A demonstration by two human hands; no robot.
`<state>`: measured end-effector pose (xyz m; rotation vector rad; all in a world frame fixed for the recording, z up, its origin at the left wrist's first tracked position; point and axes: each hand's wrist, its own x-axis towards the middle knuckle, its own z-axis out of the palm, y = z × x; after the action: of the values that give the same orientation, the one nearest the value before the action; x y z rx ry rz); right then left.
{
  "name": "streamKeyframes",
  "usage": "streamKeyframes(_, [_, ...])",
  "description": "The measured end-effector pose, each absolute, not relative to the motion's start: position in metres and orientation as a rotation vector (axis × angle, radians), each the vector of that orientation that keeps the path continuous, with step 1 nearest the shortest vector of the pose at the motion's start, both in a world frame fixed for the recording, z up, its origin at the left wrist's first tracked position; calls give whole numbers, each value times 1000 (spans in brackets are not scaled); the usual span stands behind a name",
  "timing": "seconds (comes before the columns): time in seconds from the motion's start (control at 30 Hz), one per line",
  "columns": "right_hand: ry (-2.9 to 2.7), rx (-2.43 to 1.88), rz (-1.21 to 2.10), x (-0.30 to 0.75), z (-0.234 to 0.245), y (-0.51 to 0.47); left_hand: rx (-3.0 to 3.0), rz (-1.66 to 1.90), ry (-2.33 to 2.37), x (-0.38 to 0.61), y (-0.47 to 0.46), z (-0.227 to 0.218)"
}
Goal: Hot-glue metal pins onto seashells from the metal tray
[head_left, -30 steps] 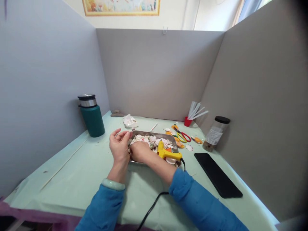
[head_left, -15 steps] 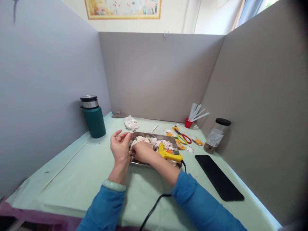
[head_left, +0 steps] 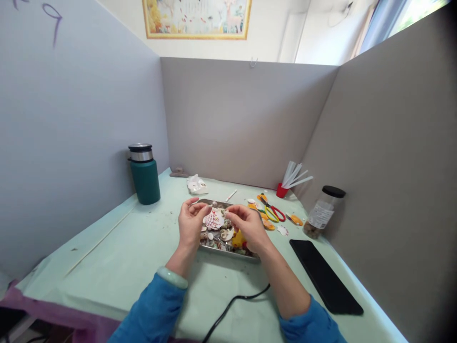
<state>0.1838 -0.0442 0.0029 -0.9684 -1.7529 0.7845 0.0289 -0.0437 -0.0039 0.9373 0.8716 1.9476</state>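
A metal tray [head_left: 228, 254] full of seashells and small pieces lies in front of me. Over its left side, my left hand [head_left: 191, 223] pinches with thumb and index finger; anything in that pinch is too small to name. My right hand [head_left: 249, 227] is also closed in a pinch, above the tray's right half, its tip on something small and pale that I cannot make out. Between the hands a pink-spotted white shell [head_left: 214, 220] shows. Beneath my right hand, part of the yellow glue gun [head_left: 238, 239] is visible; the rest is hidden.
Scissors [head_left: 274, 213] lie among orange pieces right of the tray. Behind them stands a red cup [head_left: 282, 191] with glue sticks. A lidded jar [head_left: 323, 212], a black flat slab [head_left: 325, 276], a green bottle [head_left: 145, 181], crumpled tissue [head_left: 196, 185] and a black cable [head_left: 232, 302] surround the work.
My right hand has come up out of the tray's left part and moved right, covering most of the glue gun. My left hand has shifted slightly right. The camera view has tilted a little.
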Motion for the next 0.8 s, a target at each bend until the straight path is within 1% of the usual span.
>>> streamKeyframes(0.13, [-1680, -898, 803, 184, -3, -42, 987, 1879, 883, 35, -47, -4])
streamKeyframes(0.23, [-1662, -887, 740, 184, -2, -43, 1023, 1851, 882, 37, -47, -5])
streamKeyframes(0.53, [-1643, -951, 351, 180, 4, -53, 1166, 1839, 861, 44, -48, -13])
streamKeyframes(0.8, [-1803, -926, 16, 179, 2, -58, 1252, 1880, 870, 46, -49, -17])
